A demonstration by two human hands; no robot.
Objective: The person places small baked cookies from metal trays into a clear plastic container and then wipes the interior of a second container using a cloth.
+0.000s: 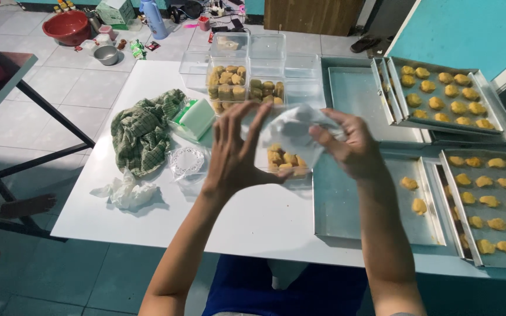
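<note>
— What have you got in your hands?

— My left hand [235,153] holds a clear plastic container [282,153] up above the white table [253,219], tipped towards me. My fingers [229,126] are spread and pressed against its near side, the thumb hooked under its lower edge. A few golden cookies [283,158] lie in its bottom part.

— And the right one?

— My right hand [349,145] is at the container's upper right corner, fingers curled and pinched on a white tissue [294,126] that lies against the clear wall. The two hands are close, with the container between them.

— What is around you?

— Behind the container stand more clear boxes: two filled boxes [244,88] packed with cookies, and empty boxes [265,47] further back. To the left lie a green checked cloth [144,131], a green and white packet [194,119], a clear bag of lace doilies [187,161] and a crumpled white paper [125,192].

— And on the right?

— Metal baking trays. The near tray [352,216] under my right wrist holds only two cookies; the far right tray [490,202] and the upper tray [443,93] carry rows of them. One bare tray [355,93] lies between the boxes and the upper tray.

— Anything on the floor?

— A red basin [67,26], a small metal bowl [106,54] and a blue bottle [154,17], well away beyond the table.
</note>
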